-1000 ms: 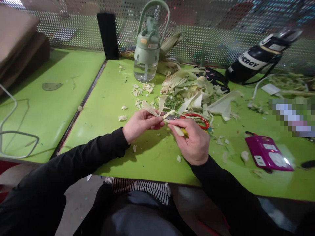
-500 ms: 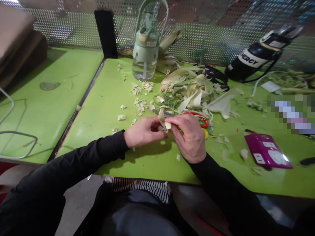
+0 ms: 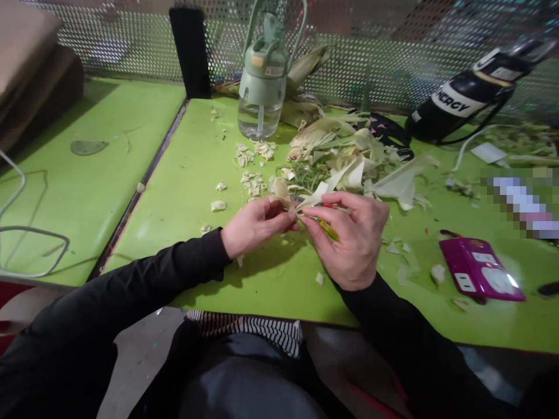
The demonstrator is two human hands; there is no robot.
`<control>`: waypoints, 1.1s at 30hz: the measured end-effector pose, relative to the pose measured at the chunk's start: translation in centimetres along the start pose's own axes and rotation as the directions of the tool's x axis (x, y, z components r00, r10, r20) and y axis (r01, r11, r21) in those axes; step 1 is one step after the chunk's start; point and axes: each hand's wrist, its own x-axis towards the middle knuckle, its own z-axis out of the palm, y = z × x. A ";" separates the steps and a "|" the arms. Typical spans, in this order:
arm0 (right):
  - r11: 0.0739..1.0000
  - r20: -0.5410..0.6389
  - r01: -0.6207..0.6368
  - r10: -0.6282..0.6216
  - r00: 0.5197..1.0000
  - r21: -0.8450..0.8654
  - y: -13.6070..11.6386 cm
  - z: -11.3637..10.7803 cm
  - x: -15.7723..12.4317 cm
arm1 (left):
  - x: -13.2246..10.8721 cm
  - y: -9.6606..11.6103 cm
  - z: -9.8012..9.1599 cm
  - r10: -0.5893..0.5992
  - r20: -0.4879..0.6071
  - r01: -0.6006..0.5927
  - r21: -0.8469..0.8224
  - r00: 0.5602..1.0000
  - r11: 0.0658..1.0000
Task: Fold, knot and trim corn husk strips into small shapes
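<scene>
My left hand (image 3: 255, 224) pinches a small pale piece of corn husk (image 3: 282, 192) just above the green table (image 3: 183, 192). Close against it, my right hand (image 3: 356, 235) has its thumb and forefinger closed on the same husk work, where strips (image 3: 314, 201) fan out, and a small yellow stick (image 3: 328, 230) pokes out under its fingers. Red-handled scissors (image 3: 325, 205) lie on the table mostly hidden behind my right hand. A heap of corn husks (image 3: 349, 157) sits just beyond both hands.
A green water bottle (image 3: 262, 87) stands at the back with cut husk bits (image 3: 251, 157) in front of it. A magenta device (image 3: 480, 276) lies right, a black bottle (image 3: 467, 96) at back right. A black block (image 3: 190, 52) stands against the perforated metal screen (image 3: 393, 52).
My right hand has opened its outer fingers and shifted slightly right, exposing a yellow stick. The husk piece has been spread so strips fan out between my hands.
</scene>
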 end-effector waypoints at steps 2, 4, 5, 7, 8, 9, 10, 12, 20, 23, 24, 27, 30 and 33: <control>0.998 0.042 -0.012 0.010 0.999 0.058 -0.1 0.1 0.0 | 0.0 -0.1 0.1 0.016 -0.002 -0.016 0.005 1.000 1.000; 0.984 0.124 -0.087 0.068 0.990 0.154 -0.2 0.2 0.0 | 0.0 -0.2 0.1 0.024 -0.001 -0.024 0.016 1.000 1.000; 0.969 0.165 -0.144 0.112 0.980 0.201 -0.3 0.2 0.0 | 0.0 -0.3 0.1 0.022 0.000 -0.022 0.023 1.000 0.999; 0.922 0.226 -0.270 0.211 0.951 0.277 -0.5 0.2 0.0 | 0.1 -0.3 0.1 0.004 -0.003 -0.004 0.035 1.000 0.999; 0.895 0.243 -0.327 0.259 0.935 0.303 -0.5 0.2 0.0 | 0.2 -0.3 0.0 -0.008 -0.003 0.008 0.039 1.000 0.999; 0.868 0.252 -0.377 0.305 0.918 0.324 -0.6 0.2 0.0 | 0.2 -0.2 -0.1 -0.017 0.001 0.017 0.040 1.000 0.999; 0.838 0.263 -0.426 0.350 0.899 0.341 -0.5 0.2 0.0 | 0.3 -0.2 -0.1 -0.024 0.009 0.024 0.041 1.000 0.999; 0.780 0.294 -0.507 0.420 0.858 0.366 -0.4 0.3 0.0 | 0.3 -0.1 -0.1 -0.033 0.036 0.032 0.040 0.999 0.999; 0.874 0.196 -0.258 0.191 0.962 0.411 -0.5 0.3 -0.2 | 0.1 0.2 -0.1 -0.152 0.022 0.151 0.035 0.988 0.988; 0.904 0.235 -0.169 0.079 0.969 0.394 -0.8 0.2 -0.1 | 0.0 -0.1 -0.1 -0.192 -0.037 0.195 0.116 0.981 0.974; 0.902 0.247 -0.176 0.080 0.966 0.395 -0.8 0.2 -0.1 | 0.0 -0.2 0.0 -0.188 -0.053 0.194 0.158 0.981 0.968; 0.878 0.271 -0.259 0.156 0.950 0.402 -0.8 0.2 -0.1 | -0.2 -0.4 0.1 -0.108 -0.039 0.115 0.305 0.993 0.946; 0.816 0.300 -0.395 0.285 0.910 0.422 -0.8 0.2 -0.2 | -0.3 -0.3 0.0 -0.010 0.035 -0.002 0.333 0.999 0.943; 0.724 0.342 -0.521 0.398 0.851 0.453 -0.9 0.1 -0.3 | -0.1 -0.5 -0.1 0.021 0.109 -0.044 0.211 0.994 0.976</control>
